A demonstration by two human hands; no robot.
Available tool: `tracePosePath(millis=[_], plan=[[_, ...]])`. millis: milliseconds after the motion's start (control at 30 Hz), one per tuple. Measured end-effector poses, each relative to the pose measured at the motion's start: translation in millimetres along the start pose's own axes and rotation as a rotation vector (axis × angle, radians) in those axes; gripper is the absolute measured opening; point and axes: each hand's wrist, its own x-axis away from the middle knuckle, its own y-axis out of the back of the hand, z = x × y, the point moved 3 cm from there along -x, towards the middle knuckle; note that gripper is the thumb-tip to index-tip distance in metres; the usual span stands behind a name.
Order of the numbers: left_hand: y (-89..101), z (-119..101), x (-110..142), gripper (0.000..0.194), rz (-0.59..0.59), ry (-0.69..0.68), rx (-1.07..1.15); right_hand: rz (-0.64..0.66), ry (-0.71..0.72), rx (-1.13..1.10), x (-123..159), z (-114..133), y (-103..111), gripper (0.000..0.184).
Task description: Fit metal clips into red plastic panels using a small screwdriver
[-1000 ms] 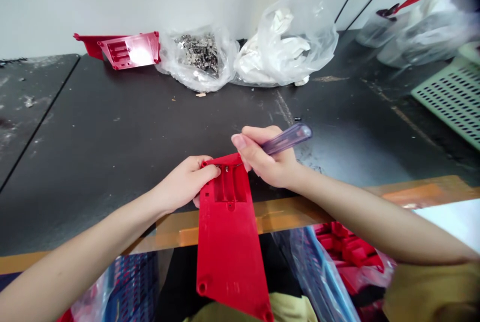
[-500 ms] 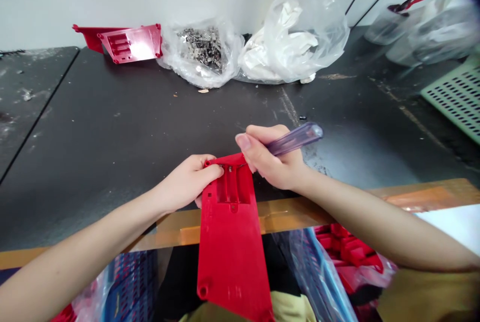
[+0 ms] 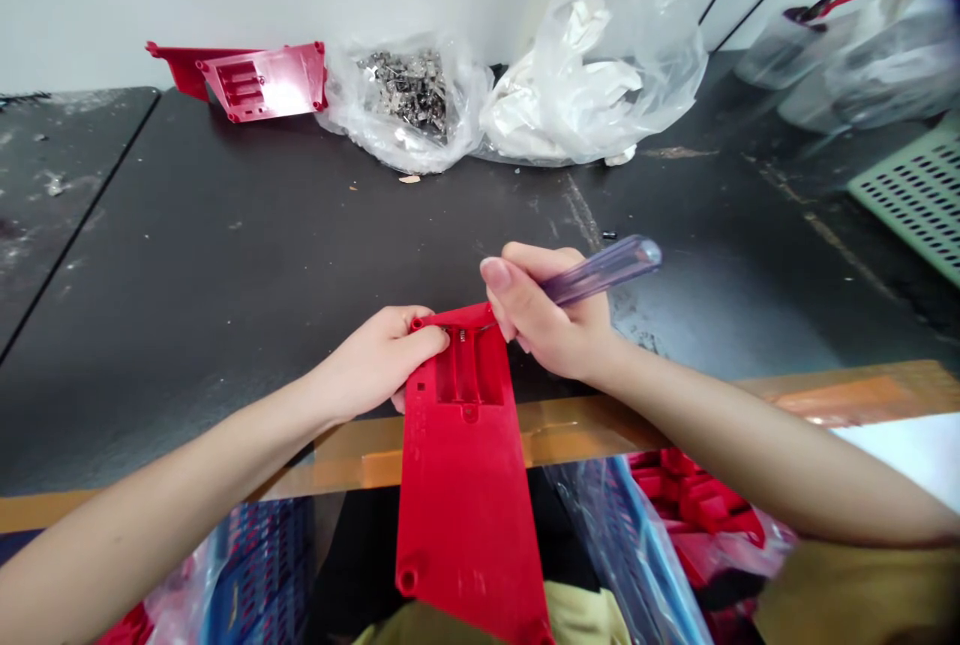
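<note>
On the far left, two red plastic pieces [image 3: 262, 80] lie by the wall on the black table [image 3: 225, 225]. Near me on the left, a blue crate [image 3: 259, 575] sits below the table, past the wooden edge [image 3: 592, 435].

My left hand [image 3: 375, 360] has its fingers close together, and they pinch the far end of the red plastic panel [image 3: 465, 485]. The panel is long, smooth and hard. It has a square dip and round holes. It gets wider toward me and sticks out past the wooden edge, so its near end hangs over the low stuff.

Far off, a shiny bag of small metal bits [image 3: 409, 95] sits on the table. A wide black stretch lies between it and my hands.

My right hand [image 3: 544, 310] is just beside the panel. Its fingers curl shut around the see-through purple screwdriver [image 3: 600, 270]. I cannot see the tip.

Farther right are a bag of white stuff [image 3: 592, 75], a pile of red parts [image 3: 690, 495] down low near me, and a green holey tray [image 3: 911, 215] at the table's far right.
</note>
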Motion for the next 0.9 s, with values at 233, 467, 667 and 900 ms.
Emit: tracePosePath(millis=[233, 467, 667, 900], plan=[[-0.2, 0.2, -1.2, 0.022, -0.009, -0.001, -0.013, 0.023, 0.01, 0.0, 0.1, -0.5, 0.6, 0.057], [0.9, 1.7, -1.6, 0.021, -0.002, -0.013, -0.008, 0.029, 0.108, 0.075, 2.1, 2.2, -2.1, 0.051], [3.6, 6.1, -3.5, 0.015, 0.004, -0.061, -0.045, -0.07, -0.049, -0.101, -4.8, -12.6, 4.5, 0.054], [0.4, 5.4, 0.1, 0.013, 0.078, -0.111, -0.107, -0.368, -0.4, 0.728, -29.2, -41.8, 72.3, 0.049]])
